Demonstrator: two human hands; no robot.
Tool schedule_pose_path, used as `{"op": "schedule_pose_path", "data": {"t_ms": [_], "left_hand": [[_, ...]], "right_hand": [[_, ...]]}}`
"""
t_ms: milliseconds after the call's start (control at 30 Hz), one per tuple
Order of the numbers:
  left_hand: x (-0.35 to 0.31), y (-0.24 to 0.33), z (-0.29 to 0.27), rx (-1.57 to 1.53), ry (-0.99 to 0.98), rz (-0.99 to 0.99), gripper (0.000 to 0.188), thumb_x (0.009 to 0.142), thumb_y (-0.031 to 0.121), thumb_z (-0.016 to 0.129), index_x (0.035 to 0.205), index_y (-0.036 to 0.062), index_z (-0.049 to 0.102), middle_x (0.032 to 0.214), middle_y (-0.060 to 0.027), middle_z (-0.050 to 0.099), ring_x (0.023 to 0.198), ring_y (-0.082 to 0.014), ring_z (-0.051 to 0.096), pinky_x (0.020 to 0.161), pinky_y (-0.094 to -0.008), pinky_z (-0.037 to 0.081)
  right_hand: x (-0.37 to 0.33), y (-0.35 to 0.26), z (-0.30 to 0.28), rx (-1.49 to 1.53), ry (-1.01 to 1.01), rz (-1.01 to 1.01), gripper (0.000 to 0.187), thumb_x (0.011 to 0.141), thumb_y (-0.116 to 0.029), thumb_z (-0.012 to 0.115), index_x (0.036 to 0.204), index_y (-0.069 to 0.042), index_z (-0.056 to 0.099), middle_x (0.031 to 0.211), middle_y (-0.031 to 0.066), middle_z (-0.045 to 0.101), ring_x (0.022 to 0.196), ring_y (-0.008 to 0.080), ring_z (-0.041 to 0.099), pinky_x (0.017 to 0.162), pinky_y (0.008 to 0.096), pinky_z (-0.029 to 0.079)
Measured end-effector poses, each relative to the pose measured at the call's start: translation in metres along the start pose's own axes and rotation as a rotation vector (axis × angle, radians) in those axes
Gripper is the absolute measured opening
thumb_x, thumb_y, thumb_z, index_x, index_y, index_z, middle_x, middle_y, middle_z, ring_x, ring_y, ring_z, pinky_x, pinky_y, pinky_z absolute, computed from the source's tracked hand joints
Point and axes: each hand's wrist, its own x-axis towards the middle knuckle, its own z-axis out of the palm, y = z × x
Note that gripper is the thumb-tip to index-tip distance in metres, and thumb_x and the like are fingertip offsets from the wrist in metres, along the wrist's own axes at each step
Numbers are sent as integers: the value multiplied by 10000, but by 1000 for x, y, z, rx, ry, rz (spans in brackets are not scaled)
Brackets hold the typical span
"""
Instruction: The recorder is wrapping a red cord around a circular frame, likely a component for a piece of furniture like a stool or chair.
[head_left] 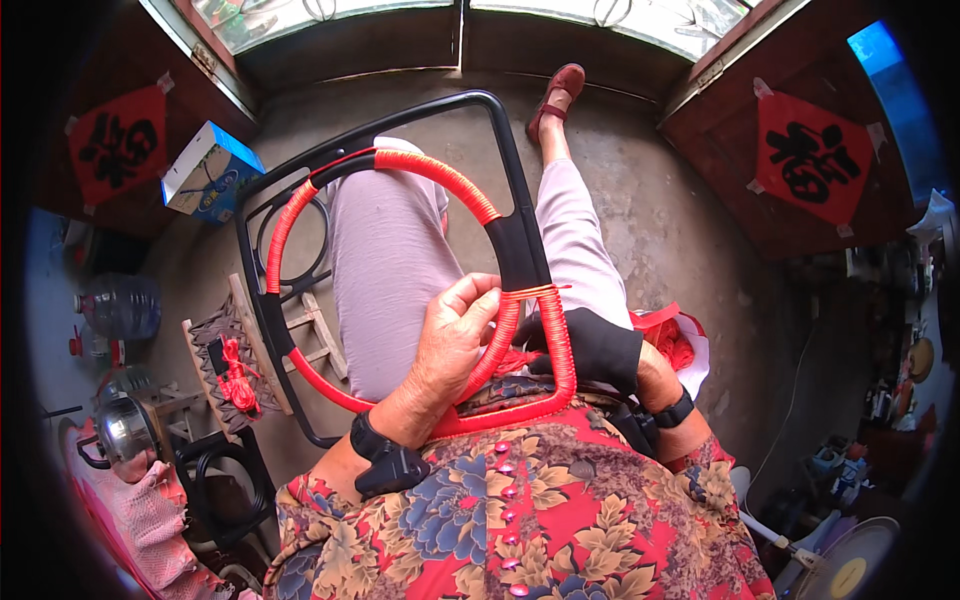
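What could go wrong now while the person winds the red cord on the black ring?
1. The left hand pinches the red cord with fingertips only; a slip might loosen the wraps.
2. The right hand is mostly hidden behind the black ring, so the grip there may be hard to watch.
3. The ring rests on the lap and could tilt or slide.

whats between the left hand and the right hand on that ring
In the head view, a stretch of the red-wrapped ring and its orange-wound band lies between the left hand and the right hand, plus a black cloth covering the right hand.
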Motion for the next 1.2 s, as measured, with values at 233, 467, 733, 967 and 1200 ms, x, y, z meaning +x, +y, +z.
{"op": "schedule_pose_path", "data": {"t_ms": [233, 467, 733, 967, 1200], "left_hand": [[-1, 1, -1, -10, -36, -14, 150, 961, 73, 538, 1100, 17, 535, 952, -50, 644, 748, -111, 660, 639, -237, 580], [-4, 4, 7, -23, 1, 2, 157, 961, 86, 547, 1104, 22, 549, 930, -41, 649, 748, -94, 658, 631, -226, 572], [2, -3, -3, 17, -4, 17, 163, 960, 90, 550, 1100, 8, 562, 982, -100, 674, 768, -111, 658, 660, -215, 560], [1, -3, -1, 27, 15, 11, 172, 962, 99, 547, 1104, 3, 560, 985, -124, 679, 761, -113, 654, 651, -214, 547], [-1, 0, 2, -10, 2, -6, 169, 960, 92, 547, 1104, 3, 556, 978, -122, 676, 761, -112, 652, 643, -215, 544]], "right_hand": [[0, -3, -6, 128, -7, 60, 332, 799, -127, 731, 1100, -24, 636, 977, 121, 684, 879, 210, 653, 803, 323, 512], [-14, 5, -9, 291, 155, 225, 271, 830, -166, 718, 1047, -17, 651, 902, 101, 694, 818, 155, 646, 786, 296, 506], [-39, 16, -30, 476, 352, 299, 259, 818, -50, 693, 1064, 11, 639, 957, 49, 662, 914, 100, 591, 855, 269, 486], [-36, 1, -19, 491, 64, 290, 312, 847, -88, 683, 1138, 14, 632, 1021, 67, 687, 924, 100, 602, 869, 260, 483], [-20, -9, -12, 364, -9, 173, 396, 839, -112, 717, 1203, -1, 608, 1069, 53, 673, 968, 95, 589, 878, 267, 490]]}}
